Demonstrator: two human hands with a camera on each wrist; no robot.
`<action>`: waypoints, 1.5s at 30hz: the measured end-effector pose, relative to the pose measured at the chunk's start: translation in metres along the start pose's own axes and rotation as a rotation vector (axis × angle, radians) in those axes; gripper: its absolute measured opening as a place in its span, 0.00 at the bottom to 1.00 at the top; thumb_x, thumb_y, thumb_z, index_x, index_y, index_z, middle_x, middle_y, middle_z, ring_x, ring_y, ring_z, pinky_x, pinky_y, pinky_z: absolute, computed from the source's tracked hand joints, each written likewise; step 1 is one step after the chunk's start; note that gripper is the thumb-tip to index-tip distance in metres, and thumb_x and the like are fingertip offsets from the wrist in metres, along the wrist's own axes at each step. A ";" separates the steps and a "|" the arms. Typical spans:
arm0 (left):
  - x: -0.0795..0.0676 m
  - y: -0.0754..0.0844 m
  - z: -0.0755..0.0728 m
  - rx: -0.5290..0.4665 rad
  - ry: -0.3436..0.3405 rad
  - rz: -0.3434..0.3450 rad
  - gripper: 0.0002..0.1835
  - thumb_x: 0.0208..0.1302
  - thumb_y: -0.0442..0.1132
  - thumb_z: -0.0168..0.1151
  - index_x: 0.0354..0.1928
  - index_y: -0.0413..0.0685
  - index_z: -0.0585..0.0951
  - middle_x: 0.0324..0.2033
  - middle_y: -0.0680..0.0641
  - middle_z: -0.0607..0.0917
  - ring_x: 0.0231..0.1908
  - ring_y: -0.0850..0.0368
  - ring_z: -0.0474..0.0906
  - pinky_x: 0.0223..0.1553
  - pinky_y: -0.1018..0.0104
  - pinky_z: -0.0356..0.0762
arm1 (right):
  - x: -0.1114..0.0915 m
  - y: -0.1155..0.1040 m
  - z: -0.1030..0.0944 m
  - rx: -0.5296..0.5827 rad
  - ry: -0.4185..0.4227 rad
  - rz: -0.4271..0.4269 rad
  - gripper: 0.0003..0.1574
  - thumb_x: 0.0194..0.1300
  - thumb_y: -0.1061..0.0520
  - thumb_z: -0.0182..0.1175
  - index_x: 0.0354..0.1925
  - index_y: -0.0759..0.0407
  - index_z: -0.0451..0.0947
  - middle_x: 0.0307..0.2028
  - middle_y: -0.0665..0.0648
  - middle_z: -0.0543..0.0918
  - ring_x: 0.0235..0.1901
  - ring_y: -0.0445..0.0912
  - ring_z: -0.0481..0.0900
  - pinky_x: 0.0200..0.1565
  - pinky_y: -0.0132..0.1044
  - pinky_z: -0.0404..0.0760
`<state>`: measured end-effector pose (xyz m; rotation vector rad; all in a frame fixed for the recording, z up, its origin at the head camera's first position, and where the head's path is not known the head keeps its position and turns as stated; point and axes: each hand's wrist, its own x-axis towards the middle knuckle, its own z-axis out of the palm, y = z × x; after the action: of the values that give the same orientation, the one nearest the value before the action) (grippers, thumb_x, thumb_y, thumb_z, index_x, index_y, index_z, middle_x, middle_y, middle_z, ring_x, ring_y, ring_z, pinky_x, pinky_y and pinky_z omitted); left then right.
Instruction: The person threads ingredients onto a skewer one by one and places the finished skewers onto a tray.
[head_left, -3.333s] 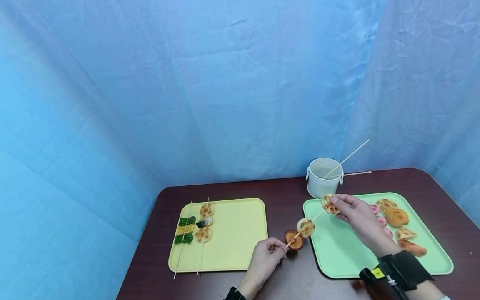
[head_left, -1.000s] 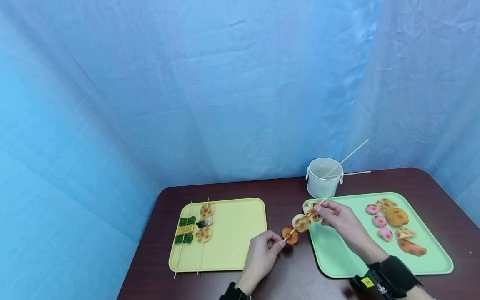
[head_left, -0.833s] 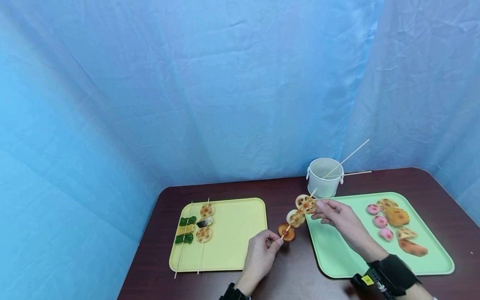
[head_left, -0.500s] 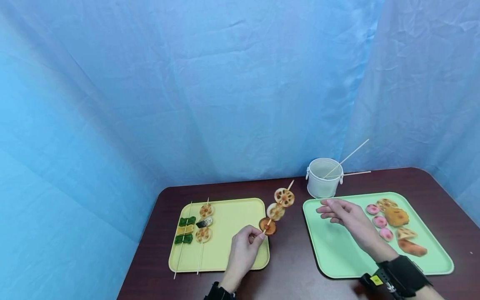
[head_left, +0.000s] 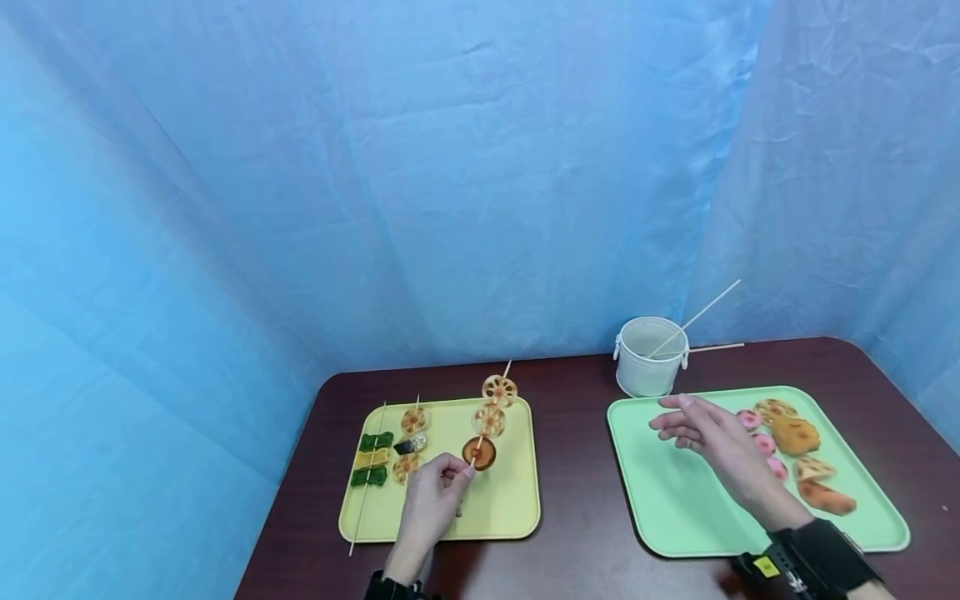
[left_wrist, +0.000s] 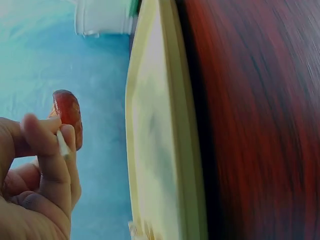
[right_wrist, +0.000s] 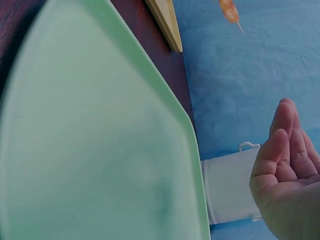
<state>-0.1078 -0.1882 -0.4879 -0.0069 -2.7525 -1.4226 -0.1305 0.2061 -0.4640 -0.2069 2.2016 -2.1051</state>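
My left hand (head_left: 435,500) pinches the lower end of a food skewer (head_left: 478,452) between thumb and fingers. It bears a brown mushroom cap nearest the hand, then a browned round slice (head_left: 488,420), then a lotus root slice (head_left: 499,391) near the tip. The skewer is tilted up over the yellow tray (head_left: 502,512); the left wrist view shows the hand raised above that tray. Over the green tray (head_left: 675,500), my right hand (head_left: 723,454) hovers with loosely extended fingers and nothing in them. Two finished skewers lie on the yellow tray's left, the lotus one (head_left: 413,420) partly behind my left hand.
A white bucket (head_left: 647,375) with a thin stick in it stands behind the green tray; another stick sticks out beside it. Several loose food pieces, such as a golden one (head_left: 795,435), lie on the green tray's right. A blue curtain (head_left: 480,183) hangs behind the table.
The right hand pushed the lotus slice down the stick, then let go and drew back to the right. My left hand carried the skewer leftward over the yellow tray.
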 end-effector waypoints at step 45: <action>0.006 -0.032 -0.033 0.182 -0.025 -0.210 0.11 0.63 0.45 0.60 0.29 0.46 0.81 0.13 0.52 0.79 0.11 0.61 0.76 0.19 0.65 0.72 | -0.004 0.007 0.005 -0.034 -0.004 0.036 0.26 0.77 0.45 0.41 0.54 0.63 0.74 0.40 0.62 0.85 0.41 0.52 0.83 0.39 0.36 0.81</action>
<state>-0.1138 -0.2339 -0.4940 0.2806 -2.9665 -1.2109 -0.1261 0.2023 -0.4717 -0.1718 2.2228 -2.0485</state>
